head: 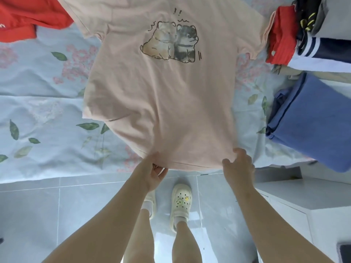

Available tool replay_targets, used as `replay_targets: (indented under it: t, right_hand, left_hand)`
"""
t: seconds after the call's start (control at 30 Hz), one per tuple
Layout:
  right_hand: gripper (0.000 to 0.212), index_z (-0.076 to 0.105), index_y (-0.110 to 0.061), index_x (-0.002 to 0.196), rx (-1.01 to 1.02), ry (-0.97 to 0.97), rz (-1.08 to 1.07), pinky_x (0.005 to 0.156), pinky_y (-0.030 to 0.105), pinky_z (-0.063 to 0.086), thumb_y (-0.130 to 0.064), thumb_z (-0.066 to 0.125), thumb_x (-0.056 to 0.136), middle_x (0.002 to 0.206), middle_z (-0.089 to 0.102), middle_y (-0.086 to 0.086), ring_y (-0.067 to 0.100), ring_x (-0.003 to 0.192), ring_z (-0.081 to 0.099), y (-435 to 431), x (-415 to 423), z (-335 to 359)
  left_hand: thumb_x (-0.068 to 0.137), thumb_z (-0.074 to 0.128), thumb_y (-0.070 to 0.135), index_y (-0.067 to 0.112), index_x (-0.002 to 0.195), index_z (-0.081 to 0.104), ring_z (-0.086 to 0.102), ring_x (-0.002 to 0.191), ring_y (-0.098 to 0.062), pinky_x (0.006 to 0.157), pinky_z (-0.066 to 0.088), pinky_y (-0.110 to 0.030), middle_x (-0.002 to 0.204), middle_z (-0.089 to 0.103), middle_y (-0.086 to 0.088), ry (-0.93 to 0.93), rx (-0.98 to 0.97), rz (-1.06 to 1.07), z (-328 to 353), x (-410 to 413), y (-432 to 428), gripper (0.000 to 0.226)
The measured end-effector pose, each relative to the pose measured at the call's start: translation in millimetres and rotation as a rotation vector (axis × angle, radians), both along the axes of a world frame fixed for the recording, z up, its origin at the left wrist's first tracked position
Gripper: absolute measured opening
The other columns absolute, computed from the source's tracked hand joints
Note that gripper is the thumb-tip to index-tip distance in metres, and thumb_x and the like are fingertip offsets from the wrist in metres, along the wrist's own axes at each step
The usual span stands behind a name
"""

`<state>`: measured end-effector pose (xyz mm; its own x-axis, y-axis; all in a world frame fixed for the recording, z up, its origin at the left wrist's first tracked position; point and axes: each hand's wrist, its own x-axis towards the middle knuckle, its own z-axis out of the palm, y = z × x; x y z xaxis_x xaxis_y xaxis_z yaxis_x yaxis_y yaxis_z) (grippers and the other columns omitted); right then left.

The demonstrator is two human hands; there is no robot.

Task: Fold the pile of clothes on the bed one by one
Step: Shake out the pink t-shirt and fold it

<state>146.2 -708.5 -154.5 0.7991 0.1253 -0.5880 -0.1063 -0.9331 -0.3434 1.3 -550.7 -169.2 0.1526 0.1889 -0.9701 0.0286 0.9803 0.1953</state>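
1. Head view: I see a pink T-shirt (157, 103) spread flat on the bed (38, 111), cartoon print up, collar end far from me, hem at the bed's near edge.
2. Left grip (154, 173) pinches the hem left of centre, thumb on top, fingers curled under the cloth.
3. Right grip (239, 166) holds the hem near its right corner, knuckles up, fingers curled over the edge.
4. I note both grips are close together on the same hem, apart from each other.
5. Red garment (28, 16) lies unfolded at the far left, just beside the shirt's sleeve.
6. On the right: folded blue piece (319, 126) near me; beyond it a stack with a folded red piece (283, 35) and a navy piece with white stripes (326, 48).
7. Sheet is pale blue with flowers and leaves.
8. Below: tiled floor (28, 215), my legs, cream clogs (180, 202).
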Motion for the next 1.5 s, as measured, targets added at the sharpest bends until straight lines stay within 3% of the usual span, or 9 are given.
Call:
replay_targets:
  t: [0.23, 0.37, 0.63, 0.83, 0.93, 1.07, 1.27, 1.4, 1.5]
  right_hand:
    - [0.061, 0.026, -0.022, 0.147, 0.275, 0.307, 0.349, 0.098, 0.021, 0.026, -0.004, 0.040, 0.091, 0.155, 0.023, -0.003, 0.015, 0.138, 0.029, 85, -40, -20]
    - [0.070, 0.009, -0.022, 0.152, 0.122, 0.351, 0.442, 0.115, 0.041, 0.020, -0.005, 0.039, 0.091, 0.160, 0.000, -0.005, 0.016, 0.146, 0.009, 89, -46, -38]
    - [0.076, -0.004, -0.016, 0.152, -0.054, 0.337, 0.394, 0.118, 0.040, 0.013, -0.012, 0.043, 0.092, 0.160, -0.007, -0.002, 0.022, 0.147, -0.001, 108, -61, -43]
    - [0.079, -0.008, -0.012, 0.151, -0.208, 0.291, 0.324, 0.118, 0.047, 0.009, -0.020, 0.043, 0.091, 0.159, -0.009, 0.003, 0.027, 0.146, -0.002, 126, -73, -50]
    - [0.074, 0.001, -0.010, 0.149, -0.372, 0.165, 0.342, 0.111, 0.057, 0.020, -0.030, 0.044, 0.091, 0.157, 0.003, 0.009, 0.031, 0.142, 0.010, 141, -83, -42]
    - [0.062, 0.043, -0.017, 0.131, -0.088, -0.245, 0.678, 0.097, 0.044, 0.036, -0.022, 0.069, 0.075, 0.134, 0.042, 0.010, 0.033, 0.124, 0.041, 153, -112, -31]
    - [0.036, 0.063, -0.010, 0.100, -0.043, -0.272, 0.852, 0.072, 0.038, 0.044, 0.004, 0.065, 0.067, 0.098, 0.058, 0.010, 0.036, 0.095, 0.054, 164, -115, -43]
    - [0.018, 0.051, -0.012, 0.068, -0.029, -0.091, 0.818, 0.053, 0.030, 0.028, 0.002, 0.049, 0.079, 0.069, 0.050, 0.004, 0.028, 0.073, 0.049, 167, -83, -32]
    - [0.024, 0.046, -0.016, 0.059, -0.118, 0.220, 0.769, 0.050, 0.026, 0.029, -0.015, 0.049, 0.083, 0.059, 0.046, -0.003, 0.018, 0.061, 0.044, 166, -82, -23]
  left_hand:
    - [0.092, 0.058, 0.024, 0.013, 0.106, 0.059, 0.062, 0.092, -0.020, 0.094, 0.045, -0.038, 0.099, 0.066, -0.005, -0.075, -0.025, 0.127, 0, -9, 24, 0.018]
    - [0.092, 0.058, 0.031, 0.009, 0.112, 0.058, 0.061, 0.092, -0.023, 0.082, 0.049, -0.035, 0.103, 0.065, -0.008, -0.152, -0.043, 0.299, -7, -8, 65, 0.029]
    - [0.091, 0.059, 0.020, 0.008, 0.092, 0.065, 0.067, 0.085, -0.024, 0.086, 0.053, -0.039, 0.085, 0.071, -0.008, -0.246, 0.091, 0.504, 3, -23, 152, 0.013]
    - [0.086, 0.062, 0.008, 0.016, 0.124, 0.060, 0.071, 0.085, -0.023, 0.075, 0.058, -0.034, 0.106, 0.070, -0.007, -0.117, 0.257, 0.539, 8, -85, 189, 0.039]
    - [0.084, 0.062, -0.001, 0.022, 0.129, 0.053, 0.065, 0.096, -0.021, 0.076, 0.055, -0.029, 0.123, 0.063, -0.006, 0.174, 0.316, 0.565, 2, -117, 189, 0.052]
    - [0.082, 0.065, -0.005, 0.026, 0.140, 0.036, 0.057, 0.093, -0.023, 0.084, 0.051, -0.034, 0.122, 0.056, -0.011, 0.306, 0.306, 0.436, -13, -139, 180, 0.072]
    - [0.086, 0.059, -0.007, 0.015, 0.120, 0.050, 0.058, 0.090, -0.020, 0.076, 0.054, -0.031, 0.107, 0.054, -0.004, 0.376, 0.496, 0.179, -13, -142, 191, 0.041]
    - [0.087, 0.061, -0.002, 0.015, 0.126, 0.048, 0.059, 0.089, -0.018, 0.067, 0.053, -0.025, 0.112, 0.053, -0.006, 0.383, 0.501, 0.363, -17, -142, 188, 0.044]
    - [0.086, 0.068, 0.014, 0.010, 0.101, 0.056, 0.063, 0.082, -0.019, 0.069, 0.055, -0.031, 0.103, 0.063, -0.010, 0.199, 0.315, 0.395, -20, -123, 162, 0.020]
